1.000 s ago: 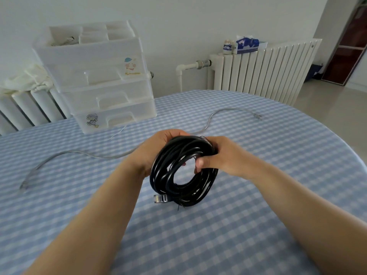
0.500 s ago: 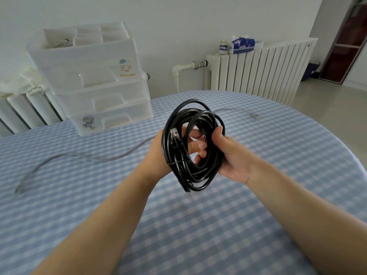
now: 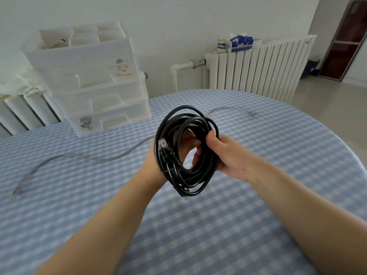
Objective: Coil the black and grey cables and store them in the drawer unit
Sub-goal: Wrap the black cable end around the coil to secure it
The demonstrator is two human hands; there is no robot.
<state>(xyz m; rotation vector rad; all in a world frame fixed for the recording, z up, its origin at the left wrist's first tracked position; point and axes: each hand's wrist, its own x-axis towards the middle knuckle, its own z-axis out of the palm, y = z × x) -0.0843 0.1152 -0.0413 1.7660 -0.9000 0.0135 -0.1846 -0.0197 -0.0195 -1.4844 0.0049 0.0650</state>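
The black cable [image 3: 206, 175] is wound into a coil and held upright above the table. My right hand [image 3: 228, 155] grips the coil's right side, thumb over the strands. My left hand [image 3: 153, 157] is behind the coil's left side, its fingers reaching through the loop. A clear plug end lies against the coil's left strands. The grey cable [image 3: 79, 156] lies uncoiled across the checked tablecloth, running from the left edge to a plug at the far right. The white plastic drawer unit [image 3: 95, 84] stands at the back left, its drawers pushed in.
The round table [image 3: 198, 225] carries a blue and white checked cloth. White radiators [image 3: 258, 68] stand behind it, with a tissue pack and a jar on the right one. A thin pale wire lies in front of the drawer unit.
The coil has been turned from hanging low under my hands to standing upright in front of them, and it has risen a little. The grey cable has not moved.
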